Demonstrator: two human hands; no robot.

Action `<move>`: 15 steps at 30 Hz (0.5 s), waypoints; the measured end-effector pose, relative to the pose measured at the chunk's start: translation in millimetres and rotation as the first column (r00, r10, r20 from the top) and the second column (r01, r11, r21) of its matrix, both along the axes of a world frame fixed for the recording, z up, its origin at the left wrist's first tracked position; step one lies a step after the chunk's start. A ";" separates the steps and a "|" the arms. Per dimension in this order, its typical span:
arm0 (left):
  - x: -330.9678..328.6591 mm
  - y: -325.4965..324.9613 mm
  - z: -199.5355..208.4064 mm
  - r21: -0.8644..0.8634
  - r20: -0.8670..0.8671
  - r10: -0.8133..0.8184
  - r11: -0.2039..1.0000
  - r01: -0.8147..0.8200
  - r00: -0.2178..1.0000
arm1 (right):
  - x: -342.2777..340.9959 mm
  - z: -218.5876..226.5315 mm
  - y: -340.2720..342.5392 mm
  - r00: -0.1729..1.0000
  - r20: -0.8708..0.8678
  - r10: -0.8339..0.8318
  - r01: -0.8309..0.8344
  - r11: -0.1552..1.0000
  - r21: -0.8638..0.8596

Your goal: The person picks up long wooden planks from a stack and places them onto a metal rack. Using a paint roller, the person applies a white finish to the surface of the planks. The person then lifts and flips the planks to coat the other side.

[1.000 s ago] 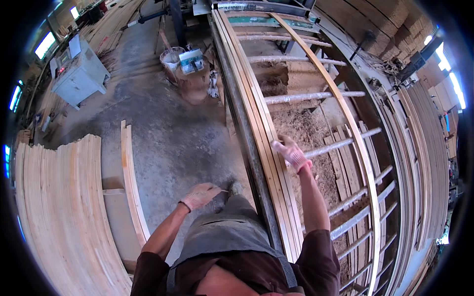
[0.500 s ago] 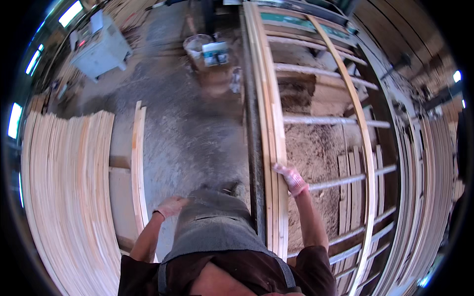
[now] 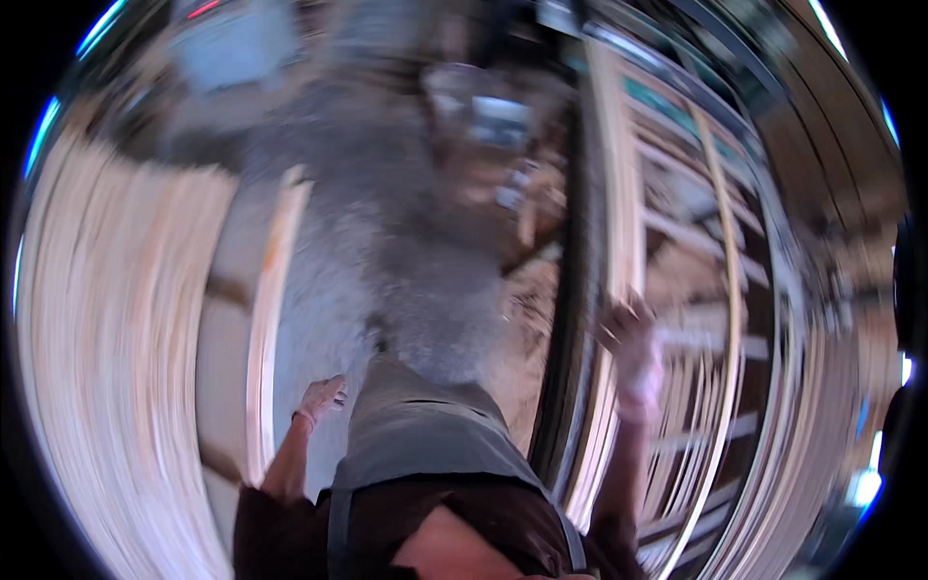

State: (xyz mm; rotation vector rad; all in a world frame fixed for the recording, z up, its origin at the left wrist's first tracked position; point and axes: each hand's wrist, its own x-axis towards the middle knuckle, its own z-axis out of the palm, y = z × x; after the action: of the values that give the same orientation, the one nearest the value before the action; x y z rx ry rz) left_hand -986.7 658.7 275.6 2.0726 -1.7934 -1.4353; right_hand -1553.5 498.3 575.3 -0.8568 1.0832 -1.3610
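Strips [image 3: 621, 164] along rack's [image 3: 565, 372] left edge; right hand [image 3: 631, 338] at them.
Right hand blurred: cannot tell if gripping. Left hand [image 3: 322, 396] released, fingers loosely bent, apart from lone plank [image 3: 271, 319]. Strips probably light, stiff but whippy lengthwise, splintery; best held across both long edges, near mid-length.

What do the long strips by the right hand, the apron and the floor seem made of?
Strips: likely wood, apparently unpainted, given their pale tan colour. Apron: probably cloth, matte grey, since it drapes softly. Floor: perhaps concrete, dull and patchy grey; blur leaves that open.
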 end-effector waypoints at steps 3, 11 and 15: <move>-35.4 -134.1 108.9 0.140 -0.318 0.441 0.897 -0.418 0.839 | 143.0 -2.7 -86.8 0.792 0.532 0.299 -0.260 0.954 -0.149; -60.9 -320.4 313.1 -0.794 -0.367 -0.230 0.582 -0.175 0.902 | 333.7 -28.5 -227.1 0.602 0.758 0.252 -0.390 0.921 0.004; -23.4 -381.0 291.6 -0.824 -0.108 -0.106 0.567 -0.029 0.989 | 411.7 -72.0 -288.2 0.499 0.792 0.351 -0.563 0.826 -0.012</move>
State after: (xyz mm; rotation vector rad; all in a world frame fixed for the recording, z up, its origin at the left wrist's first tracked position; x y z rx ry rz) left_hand -1010.1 277.7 567.2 1.3723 -1.9025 -0.4852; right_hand -1141.9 210.2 503.3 -0.2484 0.2709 -0.9201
